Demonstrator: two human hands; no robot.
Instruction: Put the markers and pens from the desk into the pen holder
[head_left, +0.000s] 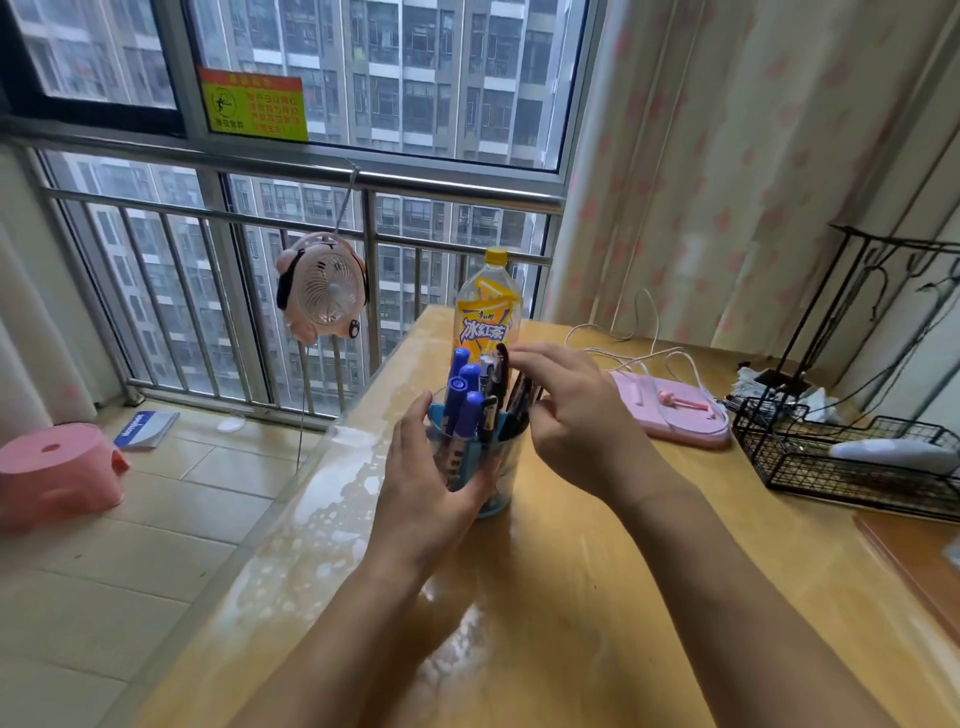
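A clear blue pen holder (501, 480) stands on the wooden desk (597, 597), near its left edge. Several blue markers (462, 400) and dark pens (491, 384) stick up out of it. My left hand (426, 478) wraps around the holder's left side and grips it. My right hand (566, 410) is at the holder's right rim, with its fingers closed on a bunch of dark pens (522, 397) whose lower ends are inside the holder.
A yellow drink bottle (488, 306) stands right behind the holder. A pink flat device (675, 410) with white cables lies to the right, and a black wire basket (852, 457) further right. A pink fan (324, 286) hangs off the railing.
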